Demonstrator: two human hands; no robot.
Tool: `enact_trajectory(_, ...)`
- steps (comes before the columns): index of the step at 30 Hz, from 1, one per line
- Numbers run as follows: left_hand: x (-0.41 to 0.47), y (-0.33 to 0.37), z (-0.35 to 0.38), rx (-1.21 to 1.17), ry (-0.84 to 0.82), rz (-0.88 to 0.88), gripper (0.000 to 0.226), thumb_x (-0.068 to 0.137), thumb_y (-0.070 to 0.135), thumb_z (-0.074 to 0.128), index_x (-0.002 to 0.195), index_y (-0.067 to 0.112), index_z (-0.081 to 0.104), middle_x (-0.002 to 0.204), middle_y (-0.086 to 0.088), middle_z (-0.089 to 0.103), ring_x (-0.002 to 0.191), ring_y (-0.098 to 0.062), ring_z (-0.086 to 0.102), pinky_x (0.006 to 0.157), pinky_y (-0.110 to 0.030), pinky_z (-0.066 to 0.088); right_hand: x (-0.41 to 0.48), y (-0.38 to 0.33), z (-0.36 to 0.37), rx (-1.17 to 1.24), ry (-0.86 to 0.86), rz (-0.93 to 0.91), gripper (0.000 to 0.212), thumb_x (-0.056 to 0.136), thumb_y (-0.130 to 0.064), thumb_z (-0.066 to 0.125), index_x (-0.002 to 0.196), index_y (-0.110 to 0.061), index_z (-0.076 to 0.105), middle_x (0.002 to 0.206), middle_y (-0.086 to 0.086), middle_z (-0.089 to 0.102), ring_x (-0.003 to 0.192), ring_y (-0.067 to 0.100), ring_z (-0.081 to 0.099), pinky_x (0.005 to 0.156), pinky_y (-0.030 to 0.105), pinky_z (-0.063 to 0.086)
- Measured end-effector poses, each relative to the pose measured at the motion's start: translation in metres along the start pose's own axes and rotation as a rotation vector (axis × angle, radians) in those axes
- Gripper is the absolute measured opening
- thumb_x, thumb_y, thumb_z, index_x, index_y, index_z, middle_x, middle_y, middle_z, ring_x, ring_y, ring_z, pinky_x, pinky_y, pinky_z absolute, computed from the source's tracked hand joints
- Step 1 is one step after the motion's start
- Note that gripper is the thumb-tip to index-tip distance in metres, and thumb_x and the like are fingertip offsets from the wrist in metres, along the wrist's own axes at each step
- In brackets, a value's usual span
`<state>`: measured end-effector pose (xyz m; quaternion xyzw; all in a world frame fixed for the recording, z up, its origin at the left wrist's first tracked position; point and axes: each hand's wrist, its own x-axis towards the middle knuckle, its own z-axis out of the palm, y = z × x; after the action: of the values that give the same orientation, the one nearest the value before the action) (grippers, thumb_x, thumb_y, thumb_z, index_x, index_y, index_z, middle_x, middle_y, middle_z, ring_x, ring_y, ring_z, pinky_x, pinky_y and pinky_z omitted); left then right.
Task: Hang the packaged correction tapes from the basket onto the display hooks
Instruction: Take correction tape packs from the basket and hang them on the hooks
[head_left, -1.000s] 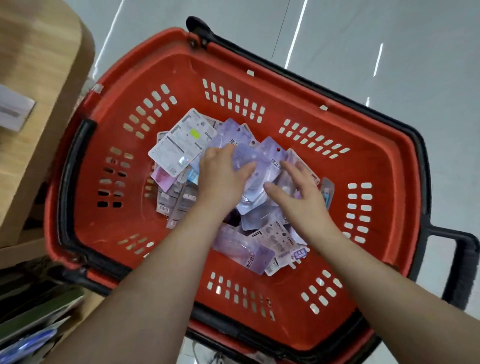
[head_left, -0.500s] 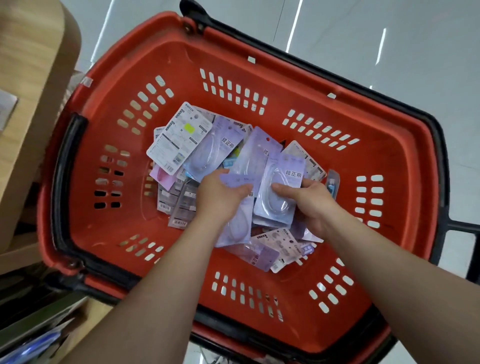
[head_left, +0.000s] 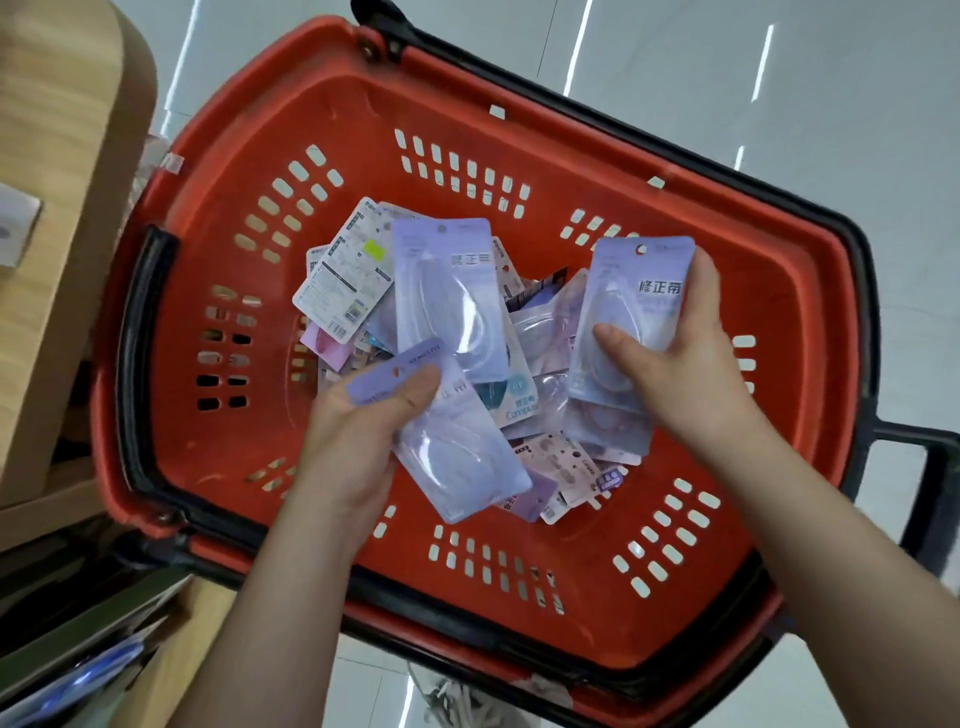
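Red shopping basket (head_left: 675, 218), black rim, with a wooden shelf unit (head_left: 67, 156) at its left edge. Pile of packaged correction tapes (head_left: 524, 395) at centre of basket floor. Left hand (head_left: 358, 431) pinches lilac pack (head_left: 457, 457) over pile's near side, thumb on top, fingers under. Right hand (head_left: 691, 374) grips second lilac pack (head_left: 634, 312) upright toward right wall, thumb across front, fingers curled behind.

Tally: one basket (head_left: 597, 171), two hands
One lilac pack (head_left: 457, 457) is held in the left hand (head_left: 358, 431), a second pack (head_left: 634, 322) in the right hand (head_left: 680, 364); the heap (head_left: 530, 364) (all overlapped) can't be counted.
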<state>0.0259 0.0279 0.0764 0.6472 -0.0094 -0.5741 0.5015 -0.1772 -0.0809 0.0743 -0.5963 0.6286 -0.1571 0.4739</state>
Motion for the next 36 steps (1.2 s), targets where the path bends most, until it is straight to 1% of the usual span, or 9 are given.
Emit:
enact_trajectory(3, -0.017, 0.001, 0.005, -0.077, -0.158, -0.056, 0.024, 0.061, 0.018, 0.087, 0.083, 0.013, 0.081, 0.088, -0.007, 0.076, 0.081, -0.017, 0.073, 0.07, -0.027, 0.058, -0.012, -0.021, -0.007, 0.03, -0.094, -0.071, 0.075, 0.093, -0.005, 0.065, 0.152, -0.025, 0.023, 0.134, -0.019, 0.049, 0.102, 0.003, 0.056, 0.076, 0.016, 0.047)
enact_trajectory(7, -0.043, 0.001, 0.013, 0.041, -0.211, -0.092, 0.021, 0.064, 0.017, 0.077, 0.084, 0.02, 0.082, 0.089, -0.007, 0.077, 0.082, -0.017, 0.074, 0.075, -0.028, 0.057, -0.021, -0.034, -0.004, 0.246, -0.143, 0.109, 0.023, 0.099, -0.013, 0.055, 0.111, -0.025, 0.072, 0.114, -0.01, 0.072, 0.107, 0.012, 0.067, 0.103, 0.046, 0.049)
enact_trajectory(10, -0.062, 0.008, 0.02, 0.066, -0.155, -0.156, 0.028, 0.064, 0.011, 0.082, 0.092, 0.012, 0.08, 0.096, -0.013, 0.076, 0.088, -0.025, 0.073, 0.087, -0.038, 0.055, -0.029, -0.054, -0.005, 0.412, -0.206, 0.302, 0.029, 0.099, -0.043, 0.05, 0.103, -0.031, 0.076, 0.113, -0.003, 0.073, 0.106, 0.021, 0.069, 0.099, 0.052, 0.051)
enact_trajectory(12, -0.074, 0.016, 0.025, 0.128, -0.152, -0.183, 0.026, 0.066, 0.014, 0.079, 0.092, 0.007, 0.079, 0.094, -0.016, 0.076, 0.084, -0.027, 0.072, 0.081, -0.035, 0.057, -0.035, -0.068, -0.005, 0.416, -0.289, 0.298, 0.04, 0.081, -0.066, 0.062, 0.105, -0.037, 0.074, 0.119, -0.004, 0.07, 0.106, 0.018, 0.069, 0.092, 0.05, 0.056)
enact_trajectory(17, -0.102, 0.044, 0.029, 0.311, -0.137, -0.242, 0.007, 0.082, 0.003, 0.074, 0.089, 0.004, 0.076, 0.088, -0.014, 0.076, 0.082, -0.03, 0.073, 0.083, -0.044, 0.057, -0.045, -0.101, -0.009, 0.297, -0.378, 0.183, 0.034, 0.072, -0.025, 0.087, 0.098, -0.033, 0.067, 0.113, -0.002, 0.07, 0.079, 0.016, 0.066, 0.058, 0.026, 0.046)
enact_trajectory(25, -0.174, 0.108, 0.029, 0.365, -0.076, -0.117, 0.009, 0.082, 0.011, 0.078, 0.078, 0.019, 0.078, 0.077, 0.003, 0.076, 0.071, -0.012, 0.069, 0.07, -0.028, 0.054, -0.075, -0.187, -0.048, 0.271, -0.459, 0.054, 0.035, 0.077, -0.005, 0.08, 0.099, -0.028, 0.065, 0.098, 0.0, 0.076, 0.078, 0.015, 0.07, 0.073, 0.032, 0.057)
enact_trajectory(29, -0.241, 0.148, 0.018, 0.085, 0.074, -0.001, 0.008, 0.081, 0.025, 0.077, 0.087, 0.028, 0.081, 0.093, 0.0, 0.075, 0.085, -0.016, 0.067, 0.076, -0.028, 0.05, -0.108, -0.251, -0.085, 0.176, -0.424, -0.111, 0.044, 0.08, -0.004, 0.077, 0.112, -0.028, 0.057, 0.099, -0.02, 0.062, 0.072, -0.015, 0.056, 0.065, 0.004, 0.041)
enact_trajectory(32, -0.298, 0.174, 0.018, -0.206, 0.176, 0.016, 0.018, 0.091, 0.028, 0.063, 0.1, 0.026, 0.079, 0.102, -0.004, 0.075, 0.089, -0.018, 0.069, 0.079, -0.031, 0.053, -0.144, -0.301, -0.107, 0.02, -0.599, -0.267, 0.061, 0.082, -0.007, 0.074, 0.128, -0.038, 0.049, 0.128, -0.028, 0.051, 0.107, -0.024, 0.045, 0.084, -0.003, 0.033)
enact_trajectory(36, -0.368, 0.198, 0.016, -0.457, 0.329, 0.09, 0.022, 0.095, 0.018, 0.058, 0.11, 0.015, 0.074, 0.111, -0.01, 0.074, 0.099, -0.022, 0.07, 0.084, -0.032, 0.056, -0.202, -0.358, -0.121, -0.002, -0.788, -0.401, 0.054, 0.086, -0.001, 0.068, 0.128, -0.035, 0.059, 0.124, -0.037, 0.054, 0.118, -0.02, 0.045, 0.096, 0.001, 0.032)
